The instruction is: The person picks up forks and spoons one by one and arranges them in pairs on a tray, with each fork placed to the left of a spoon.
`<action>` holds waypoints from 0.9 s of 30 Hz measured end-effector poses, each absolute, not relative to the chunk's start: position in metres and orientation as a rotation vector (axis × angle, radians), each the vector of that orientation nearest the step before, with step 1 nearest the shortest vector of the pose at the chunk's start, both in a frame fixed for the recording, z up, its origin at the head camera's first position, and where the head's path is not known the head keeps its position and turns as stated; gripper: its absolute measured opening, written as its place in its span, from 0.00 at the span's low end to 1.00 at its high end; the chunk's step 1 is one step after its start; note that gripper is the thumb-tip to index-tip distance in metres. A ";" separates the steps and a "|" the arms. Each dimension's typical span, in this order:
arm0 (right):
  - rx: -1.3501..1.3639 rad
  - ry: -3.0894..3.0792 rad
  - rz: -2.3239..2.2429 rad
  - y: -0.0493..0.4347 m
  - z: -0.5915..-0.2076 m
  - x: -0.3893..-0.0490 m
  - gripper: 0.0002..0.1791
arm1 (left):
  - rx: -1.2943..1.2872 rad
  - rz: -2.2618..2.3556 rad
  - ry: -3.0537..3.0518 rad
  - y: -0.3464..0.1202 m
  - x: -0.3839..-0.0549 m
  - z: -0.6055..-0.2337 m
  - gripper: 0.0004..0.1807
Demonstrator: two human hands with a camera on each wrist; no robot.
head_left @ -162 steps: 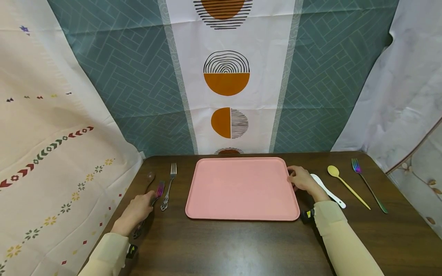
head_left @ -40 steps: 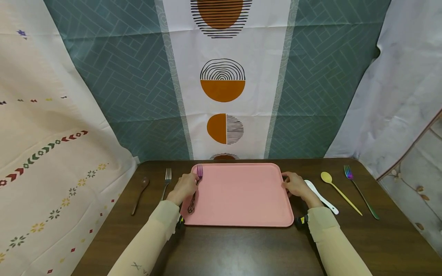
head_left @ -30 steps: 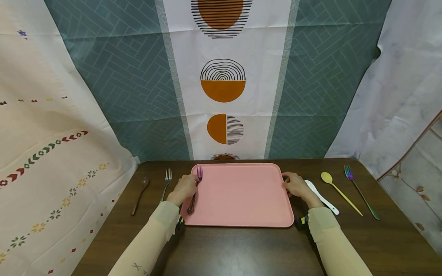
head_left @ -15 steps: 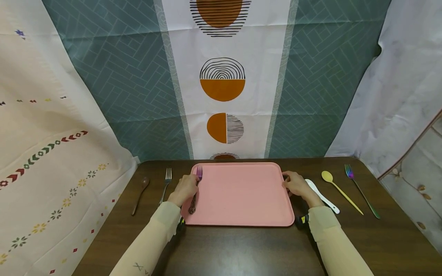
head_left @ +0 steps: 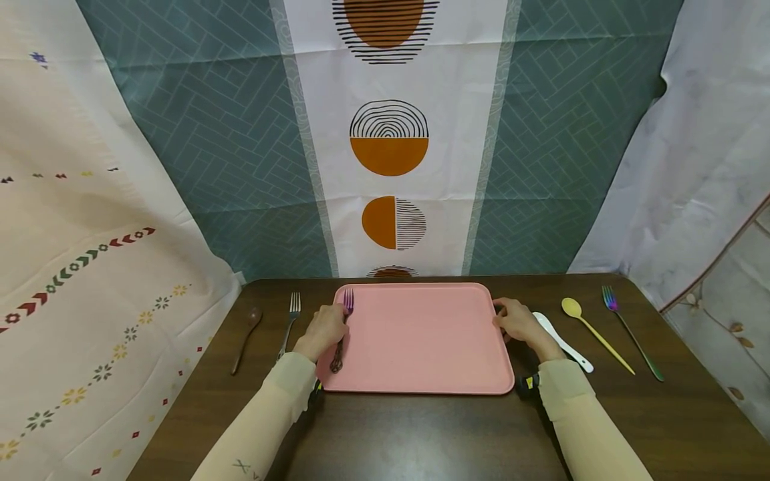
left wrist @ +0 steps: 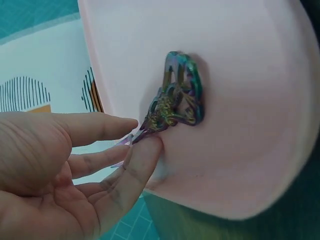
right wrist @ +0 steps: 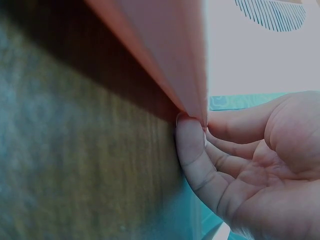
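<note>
A fork [head_left: 337, 361] with purple tines and an openwork, rainbow-tinted handle lies along the left side of the pink tray [head_left: 421, 341]. My left hand [head_left: 325, 329] pinches it by the middle between thumb and fingertips, which cover part of its neck. In the left wrist view the ornate handle end [left wrist: 172, 95] shows against the tray's surface. At the tray's other short side, my right hand [head_left: 522, 322] grips the right rim. The right wrist view has thumb and finger [right wrist: 192, 145] on either side of that rim [right wrist: 192, 95].
On the brown table [head_left: 409, 434], left of the tray, lie a brown wooden spoon [head_left: 245, 341] and a silver fork [head_left: 291, 322]. To the right are a white spoon [head_left: 564, 344], a yellow spoon [head_left: 595, 333] and a rainbow fork [head_left: 628, 327]. Patterned cloths hang behind and beside.
My left hand has brought the purple fork rightward from beside the wooden spoon to the tray, uncovering that spoon. Over the last second both hands have stayed almost still; the right keeps its grip.
</note>
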State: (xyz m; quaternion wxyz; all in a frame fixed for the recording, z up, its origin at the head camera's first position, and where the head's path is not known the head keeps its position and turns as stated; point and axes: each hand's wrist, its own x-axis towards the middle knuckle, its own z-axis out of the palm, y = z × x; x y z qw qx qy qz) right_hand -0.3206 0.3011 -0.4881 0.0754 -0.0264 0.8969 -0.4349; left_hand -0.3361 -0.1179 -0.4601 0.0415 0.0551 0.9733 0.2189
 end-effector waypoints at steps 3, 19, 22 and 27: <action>-0.087 2.698 -1.302 0.301 -0.488 -0.320 0.29 | 0.170 0.671 2.974 -0.118 -0.335 -0.457 0.16; -0.097 2.700 -1.306 0.300 -0.490 -0.319 0.29 | 0.198 0.668 3.029 -0.127 -0.336 -0.454 0.15; -0.092 2.694 -1.313 0.300 -0.490 -0.319 0.29 | 0.201 0.680 3.027 -0.129 -0.337 -0.451 0.16; -0.080 2.691 -1.299 0.301 -0.487 -0.319 0.30 | 0.226 0.701 3.041 -0.132 -0.338 -0.446 0.17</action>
